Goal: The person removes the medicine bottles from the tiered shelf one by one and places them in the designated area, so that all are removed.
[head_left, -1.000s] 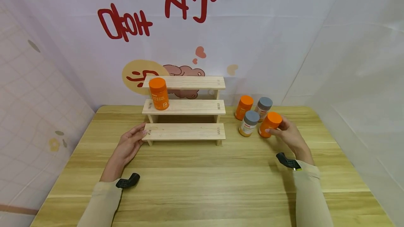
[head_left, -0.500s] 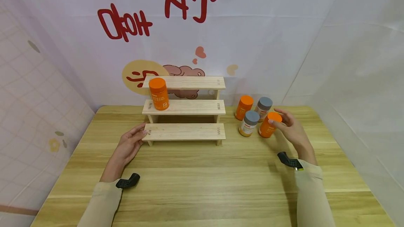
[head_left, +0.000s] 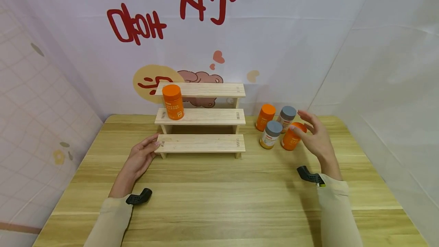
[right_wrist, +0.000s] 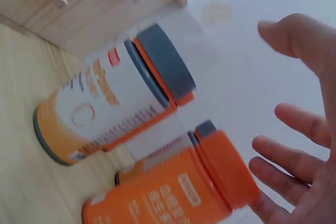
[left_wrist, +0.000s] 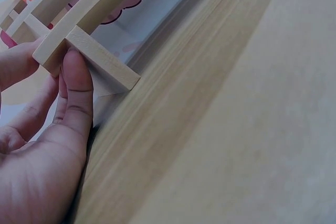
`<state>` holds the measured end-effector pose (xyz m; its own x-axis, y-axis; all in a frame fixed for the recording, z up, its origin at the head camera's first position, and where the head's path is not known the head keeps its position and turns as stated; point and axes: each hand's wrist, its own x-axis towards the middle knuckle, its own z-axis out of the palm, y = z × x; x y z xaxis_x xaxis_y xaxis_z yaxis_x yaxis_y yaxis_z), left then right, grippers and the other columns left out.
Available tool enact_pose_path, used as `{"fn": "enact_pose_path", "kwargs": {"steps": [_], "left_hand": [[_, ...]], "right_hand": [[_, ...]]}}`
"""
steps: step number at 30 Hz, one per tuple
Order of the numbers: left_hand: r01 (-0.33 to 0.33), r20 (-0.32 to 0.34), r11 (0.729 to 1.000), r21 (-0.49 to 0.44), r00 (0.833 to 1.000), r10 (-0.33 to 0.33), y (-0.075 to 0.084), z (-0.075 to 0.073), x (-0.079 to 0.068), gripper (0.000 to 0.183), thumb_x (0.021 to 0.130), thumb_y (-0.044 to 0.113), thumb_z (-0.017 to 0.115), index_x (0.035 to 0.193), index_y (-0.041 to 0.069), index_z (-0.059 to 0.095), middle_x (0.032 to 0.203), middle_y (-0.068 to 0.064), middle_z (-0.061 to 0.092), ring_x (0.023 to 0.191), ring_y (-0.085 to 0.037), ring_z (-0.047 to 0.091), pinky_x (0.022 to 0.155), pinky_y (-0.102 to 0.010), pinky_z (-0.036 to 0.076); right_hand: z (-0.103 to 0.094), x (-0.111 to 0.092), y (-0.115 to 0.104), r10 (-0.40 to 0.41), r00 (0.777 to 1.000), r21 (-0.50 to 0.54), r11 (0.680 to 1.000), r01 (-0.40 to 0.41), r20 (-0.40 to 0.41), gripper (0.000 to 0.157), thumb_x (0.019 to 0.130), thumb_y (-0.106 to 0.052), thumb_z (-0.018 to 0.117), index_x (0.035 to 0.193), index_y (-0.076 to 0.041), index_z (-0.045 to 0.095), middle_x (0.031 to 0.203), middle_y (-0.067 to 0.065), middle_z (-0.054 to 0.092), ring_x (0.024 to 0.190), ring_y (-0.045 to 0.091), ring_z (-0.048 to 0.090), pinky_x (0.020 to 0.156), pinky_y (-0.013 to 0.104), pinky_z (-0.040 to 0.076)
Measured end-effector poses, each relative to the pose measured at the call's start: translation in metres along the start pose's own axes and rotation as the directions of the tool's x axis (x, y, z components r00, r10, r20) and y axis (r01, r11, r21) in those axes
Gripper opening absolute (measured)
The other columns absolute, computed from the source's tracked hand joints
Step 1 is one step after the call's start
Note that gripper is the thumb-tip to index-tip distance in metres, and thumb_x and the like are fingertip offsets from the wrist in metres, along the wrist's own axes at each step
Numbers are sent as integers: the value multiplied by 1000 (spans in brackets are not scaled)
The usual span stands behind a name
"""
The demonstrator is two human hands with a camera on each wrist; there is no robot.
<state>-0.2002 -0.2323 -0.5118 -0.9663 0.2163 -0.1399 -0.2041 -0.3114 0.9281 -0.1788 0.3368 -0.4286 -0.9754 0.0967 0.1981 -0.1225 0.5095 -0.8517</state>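
Observation:
A three-tier wooden display stand (head_left: 200, 143) stands against the back wall. My left hand (head_left: 143, 156) pinches the left end of its lowest board, with the thumb and a finger on either side of the wood (left_wrist: 55, 51) in the left wrist view. On the middle tier, at the left, an orange bottle (head_left: 173, 104) stands upright. My right hand (head_left: 317, 136) hovers over the nearest orange bottle (head_left: 290, 138) on the table, fingers spread and holding nothing. In the right wrist view those fingers are apart from the orange cap (right_wrist: 228, 169).
Beside that bottle stand a grey-capped bottle (head_left: 269, 135), another grey-capped bottle (head_left: 286, 116) and an orange bottle (head_left: 265, 117), close together right of the stand. The wooden table (head_left: 219, 197) meets white printed cloth walls (head_left: 288, 41) at the back and sides.
My right hand has let go of the nearest orange bottle and lifted above it, its fingers spreading. That bottle stays in place. The left hand has not moved.

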Motion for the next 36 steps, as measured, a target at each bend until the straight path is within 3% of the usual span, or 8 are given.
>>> {"fn": "enact_pose_path", "kwargs": {"steps": [3,8,17,26,30,33,36], "left_hand": [[-1,-2,1000,6,1000,1,0,0,0,69,105,7,57,161,-6,18,131,5,52,114,-1,60,94,-14,52],[-1,-13,1000,0,1000,1,1,0,1,67,105,7,58,161,-4,22,130,5,53,113,-2,60,93,-15,52],[-21,-1,1000,-12,1000,21,3,0,-1,68,104,8,60,160,-4,24,129,5,55,112,-3,61,91,-16,54],[-43,14,999,-24,999,44,-1,-4,-3,36,104,7,60,138,18,57,130,5,58,112,-3,63,91,-16,55],[-45,6,998,-31,999,46,-2,-5,-3,47,104,6,60,150,7,48,128,6,60,110,-4,64,89,-17,55],[-40,2,999,-19,999,41,-3,-3,-3,60,104,6,60,157,-2,34,128,7,60,110,-4,64,88,-17,55],[-35,-11,999,-16,999,34,-2,-1,-2,65,103,6,61,158,-6,29,128,7,59,109,-4,64,88,-17,55]], "right_hand": [[4,-1,-7,-17,1000,-16,1000,17,11,76,94,-30,77,158,-16,39,162,9,40,150,34,34,123,57,28],[10,-2,-17,-19,999,-60,998,22,49,84,93,-33,78,162,-29,31,169,2,29,156,36,24,126,61,20],[21,-5,-31,-87,994,-70,993,91,62,85,93,-30,78,161,-38,29,171,0,24,158,35,20,126,61,18],[39,-11,-46,-191,972,10,981,192,139,91,93,-18,77,164,-36,23,170,7,24,153,45,25,119,74,19],[51,-13,-49,-240,956,39,971,237,169,92,93,-17,76,164,-33,20,171,2,20,155,41,24,121,69,21],[60,-14,-51,-268,946,73,963,258,183,94,93,-15,76,164,-33,18,172,4,19,157,37,20,123,66,19],[69,-15,-55,-284,940,111,957,267,191,95,92,-13,76,164,-34,18,171,6,21,158,34,19,125,65,17]]}}
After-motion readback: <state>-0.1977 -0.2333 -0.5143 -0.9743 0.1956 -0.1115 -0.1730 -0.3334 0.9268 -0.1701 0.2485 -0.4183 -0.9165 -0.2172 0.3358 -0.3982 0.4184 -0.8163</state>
